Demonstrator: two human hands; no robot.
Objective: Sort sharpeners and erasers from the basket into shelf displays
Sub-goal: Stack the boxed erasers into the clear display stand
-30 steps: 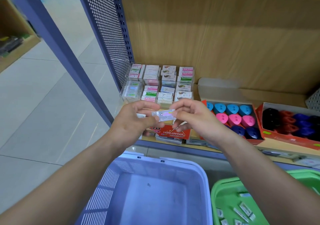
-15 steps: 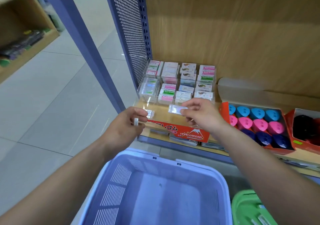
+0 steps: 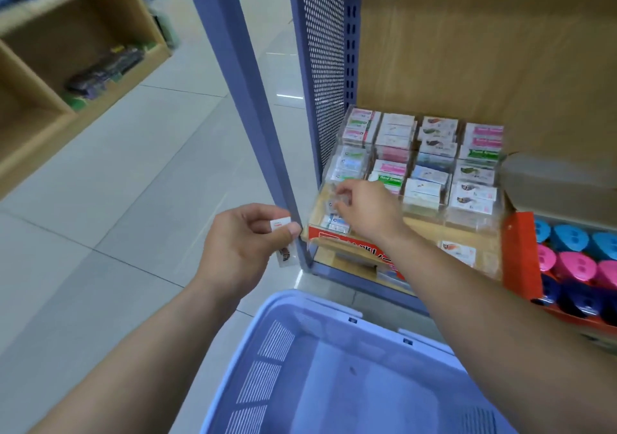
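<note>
Pale floor tiles (image 3: 133,173) fill the left of the frame. A purple upright (image 3: 240,99) and a perforated side panel (image 3: 325,66) bound the wooden shelf (image 3: 430,236) at centre right.

My right hand (image 3: 370,214) is curled at the front-left compartment of the clear eraser display (image 3: 467,225). Its fingertips pinch what looks like a clear-wrapped eraser (image 3: 335,201), though blur hides the exact grip. I judge it best to lower it flat onto the blue-labelled erasers (image 3: 337,225) just below, label up. I should let go only once it rests inside the wall.

My left hand (image 3: 240,250), left of centre, pinches a white eraser (image 3: 279,224) between thumb and fingers. A second packet (image 3: 285,256) hangs beneath it, close to the upright.

At lower centre the blue basket (image 3: 293,313) sits under my forearms. At the right edge an orange box (image 3: 521,253) holds blue, pink and dark sharpeners (image 3: 576,265). Another wooden shelving unit (image 3: 60,66) at upper left carries dark stock.
</note>
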